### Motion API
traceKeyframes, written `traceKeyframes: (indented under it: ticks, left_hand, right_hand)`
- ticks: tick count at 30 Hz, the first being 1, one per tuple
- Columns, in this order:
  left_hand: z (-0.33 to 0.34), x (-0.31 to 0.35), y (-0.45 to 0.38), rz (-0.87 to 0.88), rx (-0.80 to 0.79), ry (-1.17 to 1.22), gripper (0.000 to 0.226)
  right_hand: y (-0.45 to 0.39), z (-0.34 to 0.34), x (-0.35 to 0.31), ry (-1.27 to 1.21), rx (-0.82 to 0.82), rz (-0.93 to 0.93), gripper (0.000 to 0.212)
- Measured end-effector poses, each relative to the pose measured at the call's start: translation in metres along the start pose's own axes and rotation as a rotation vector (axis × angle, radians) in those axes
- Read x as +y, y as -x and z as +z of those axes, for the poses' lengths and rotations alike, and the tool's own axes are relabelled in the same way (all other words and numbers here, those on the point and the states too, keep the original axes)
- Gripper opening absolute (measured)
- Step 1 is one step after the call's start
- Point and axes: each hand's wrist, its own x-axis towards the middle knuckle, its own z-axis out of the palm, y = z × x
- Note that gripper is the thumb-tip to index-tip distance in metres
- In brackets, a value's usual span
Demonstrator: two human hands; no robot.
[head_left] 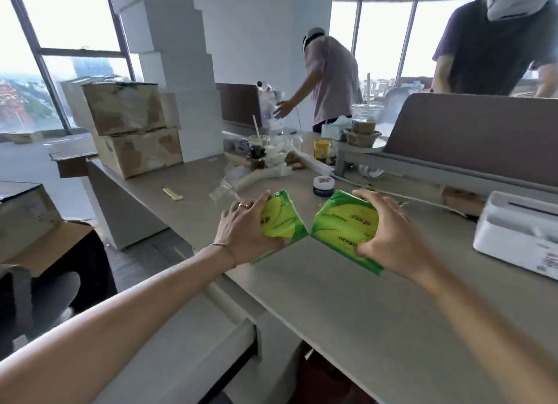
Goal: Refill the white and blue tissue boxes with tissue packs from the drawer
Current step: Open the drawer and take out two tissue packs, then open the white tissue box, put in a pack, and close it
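I hold one green pack (pixel 279 219) clamped in my left hand (pixel 244 233) and a second pack (pixel 344 228) in my right hand (pixel 392 240), above the desk (pixel 347 307), while the white box (pixel 519 231), beyond my right fingers (pixel 367 197), seems not yet refilled, so I judge both boxes remain.

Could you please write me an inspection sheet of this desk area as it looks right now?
Surface: beige desk, bare near the front edge.
Job's things: two green tissue packs, left pack, right pack; white tissue box at right; open drawer below.
Clutter: drink cups, yellow jar, small tub, cardboard boxes.
Hands: left hand and right hand each grip a pack.
Cables: nothing seen.
Surroundings: two people beyond the desk, windows.
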Motion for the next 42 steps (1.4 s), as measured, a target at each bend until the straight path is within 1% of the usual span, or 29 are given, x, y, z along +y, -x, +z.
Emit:
traceKeyframes:
  ticks: [5,8,11,14,16,19,22,24,28,32,34,38,42]
  left_hand:
    - [0.049,0.036,-0.036,-0.037,-0.103,-0.089,0.114]
    - [0.065,0.047,-0.049,-0.050,-0.126,-0.169,0.104]
    - [0.071,0.054,-0.057,-0.035,-0.136,-0.188,0.098]
    - [0.072,0.065,-0.058,-0.009,-0.086,-0.145,0.092]
    - [0.072,0.075,-0.058,0.012,-0.041,-0.085,0.082]
    - [0.074,0.092,-0.058,0.066,0.006,-0.049,0.069]
    - [0.077,0.111,-0.060,0.096,0.010,-0.020,0.063]
    - [0.081,0.127,-0.063,0.126,0.009,0.008,0.058]
    - [0.093,0.173,-0.071,0.233,0.013,0.056,0.052]
    - [0.109,0.232,-0.081,0.379,-0.020,0.090,0.052]
    - [0.118,0.263,-0.088,0.440,-0.035,0.107,0.054]
    - [0.142,0.327,-0.098,0.574,-0.075,0.105,0.055]
    - [0.171,0.375,-0.104,0.686,-0.154,0.036,0.052]
  right_hand:
    - [-0.024,-0.013,0.055,0.046,0.039,0.092,0.104]
    - [-0.038,-0.013,0.081,0.063,0.028,0.115,0.106]
    - [-0.049,-0.008,0.096,0.088,-0.024,0.123,0.104]
    - [-0.058,0.002,0.103,0.117,-0.092,0.115,0.104]
    - [-0.061,0.008,0.108,0.118,-0.136,0.102,0.105]
    - [-0.061,0.012,0.112,0.073,-0.195,0.090,0.105]
    - [-0.060,0.005,0.115,0.019,-0.225,0.063,0.108]
    - [-0.057,-0.011,0.118,-0.032,-0.193,0.056,0.101]
    - [-0.047,-0.057,0.136,-0.041,-0.050,0.066,0.073]
    - [-0.031,-0.106,0.169,0.105,0.097,0.119,0.061]
    - [-0.020,-0.129,0.190,0.166,0.153,0.179,0.056]
    - [0.007,-0.166,0.234,0.274,0.204,0.304,0.044]
    - [0.025,-0.179,0.267,0.369,0.183,0.423,0.033]
